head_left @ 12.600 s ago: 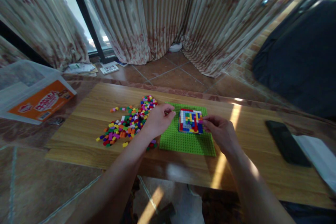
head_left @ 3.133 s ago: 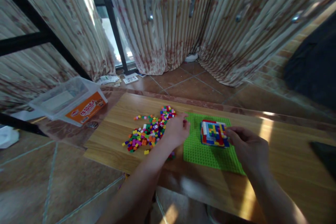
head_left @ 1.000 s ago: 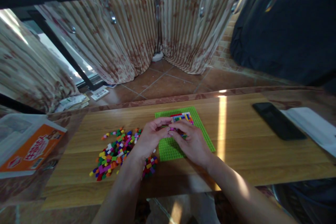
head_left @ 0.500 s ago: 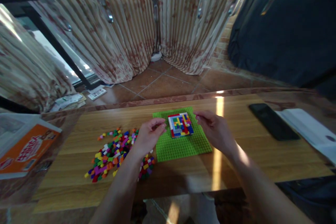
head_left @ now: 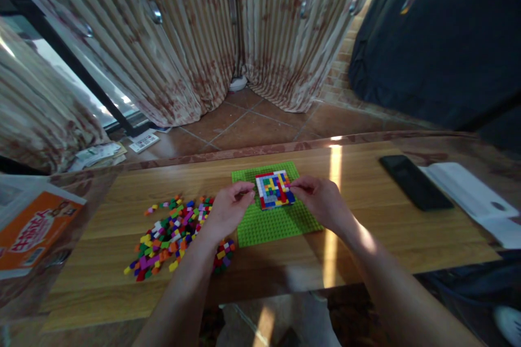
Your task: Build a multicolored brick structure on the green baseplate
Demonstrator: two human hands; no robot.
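A square block of multicoloured toy bricks (head_left: 271,190) sits on a green studded baseplate (head_left: 264,227). My right hand (head_left: 323,200) is at the block's right edge, its thumb and index finger pinched on a small pink brick (head_left: 290,185). Just left of the block, my left hand (head_left: 230,209) hovers over the baseplate's edge with thumb and fingertips together; what they hold, if anything, is too small to make out. Loose bricks (head_left: 163,244) in many colours lie in a heap left of the baseplate, partly hidden by my left forearm.
The wooden table (head_left: 101,293) carries a dark phone (head_left: 415,181) on the right, beside a white object (head_left: 472,190). An orange and white package (head_left: 38,227) lies at the far left. Striped curtains (head_left: 183,54) hang beyond the table.
My right hand has moved left to the edge of the brick block with the pink brick. The left hand stays close to the block's left side. The whole view has shifted slightly.
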